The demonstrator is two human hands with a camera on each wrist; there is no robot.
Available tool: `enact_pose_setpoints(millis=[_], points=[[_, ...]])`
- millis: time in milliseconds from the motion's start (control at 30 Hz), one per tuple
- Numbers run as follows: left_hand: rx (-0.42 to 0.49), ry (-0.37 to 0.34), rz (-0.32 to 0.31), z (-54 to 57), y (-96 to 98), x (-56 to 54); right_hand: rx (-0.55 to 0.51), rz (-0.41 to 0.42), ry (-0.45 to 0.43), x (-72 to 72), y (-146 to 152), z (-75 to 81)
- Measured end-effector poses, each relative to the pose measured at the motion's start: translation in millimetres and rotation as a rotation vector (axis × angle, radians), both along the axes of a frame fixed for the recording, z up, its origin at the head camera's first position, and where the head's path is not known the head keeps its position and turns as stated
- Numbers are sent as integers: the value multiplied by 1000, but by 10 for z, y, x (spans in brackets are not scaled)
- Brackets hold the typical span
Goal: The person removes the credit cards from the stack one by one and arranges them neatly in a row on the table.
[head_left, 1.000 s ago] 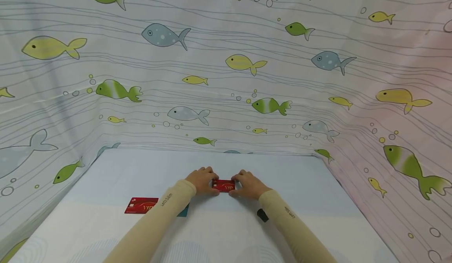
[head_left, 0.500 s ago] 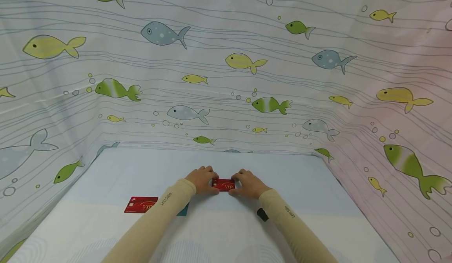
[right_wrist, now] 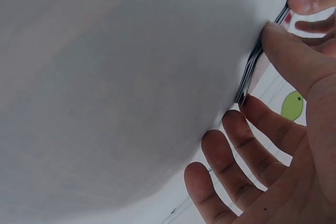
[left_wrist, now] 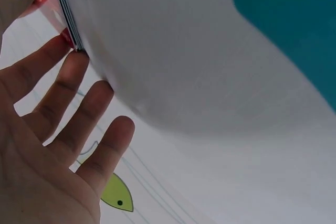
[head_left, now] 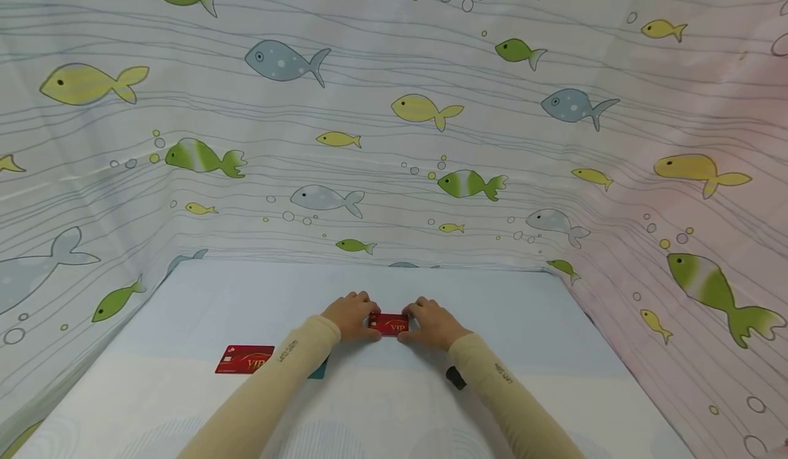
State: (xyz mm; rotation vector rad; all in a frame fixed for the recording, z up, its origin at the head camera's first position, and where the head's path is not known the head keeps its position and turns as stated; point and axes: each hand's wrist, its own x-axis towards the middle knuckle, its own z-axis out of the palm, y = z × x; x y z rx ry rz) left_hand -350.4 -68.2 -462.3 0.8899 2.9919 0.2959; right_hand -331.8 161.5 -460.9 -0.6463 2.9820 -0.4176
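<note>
A small stack of red VIP cards (head_left: 389, 324) lies flat on the white table, between my two hands. My left hand (head_left: 353, 317) pinches the stack's left end, thumb at the near edge and forefinger at the far edge. At the opposite end, my right hand (head_left: 434, 323) grips it the same way. Several layered edges of the card stack (left_wrist: 67, 17) show in the left wrist view, and the stack's edge (right_wrist: 252, 66) appears in the right wrist view as well. The other fingers of both hands are spread, their tips near the tabletop.
Partly under the left sleeve's outline lies another red VIP card (head_left: 245, 359), with a teal card (head_left: 319, 370) on the sleeve's other side. A small black object (head_left: 455, 377) sits beside the right forearm. A fish-patterned curtain (head_left: 382, 165) encloses the table's back and sides.
</note>
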Motion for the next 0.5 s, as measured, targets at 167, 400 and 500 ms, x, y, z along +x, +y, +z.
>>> enact_pose_setpoints(millis=[167,400,500], points=[[16,10,2,-52,-16,-6,14,3,19,9,-11,-11],[16,54,-8,-59,-5,15,26,-17,39,12,-13,-32],[21,56,-5,-43,2,37,23,-19,50,16,-5,-39]])
